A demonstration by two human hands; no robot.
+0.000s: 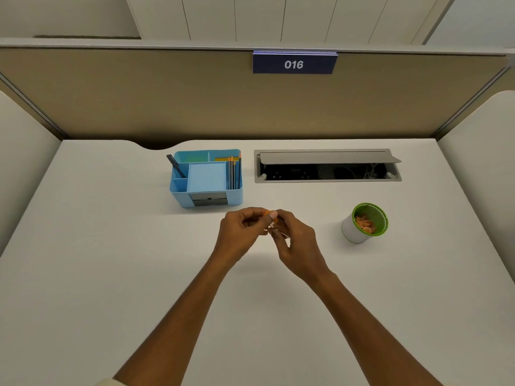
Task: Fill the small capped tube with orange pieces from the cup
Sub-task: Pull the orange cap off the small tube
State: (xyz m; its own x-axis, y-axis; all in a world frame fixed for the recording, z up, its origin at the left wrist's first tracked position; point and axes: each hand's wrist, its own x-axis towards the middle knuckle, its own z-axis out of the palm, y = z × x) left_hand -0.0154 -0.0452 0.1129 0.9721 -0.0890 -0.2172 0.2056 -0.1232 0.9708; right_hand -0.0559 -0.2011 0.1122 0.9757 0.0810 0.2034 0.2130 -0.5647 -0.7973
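Note:
My two hands meet above the middle of the white desk. Between the fingertips sits the small tube (272, 222), of which only an orange cap edge and a little of the body show. My left hand (242, 232) pinches the orange cap end from the left. My right hand (295, 240) wraps around the tube's body from the right and hides most of it. To the right stands the cup (362, 224), white outside and green inside, tilted toward me, with several orange pieces (365, 223) in its bottom.
A blue desk organiser (206, 178) with pencils and a pen stands just behind my hands. An open cable hatch (327, 165) lies in the desk at the back right. Partition walls close in the back and both sides.

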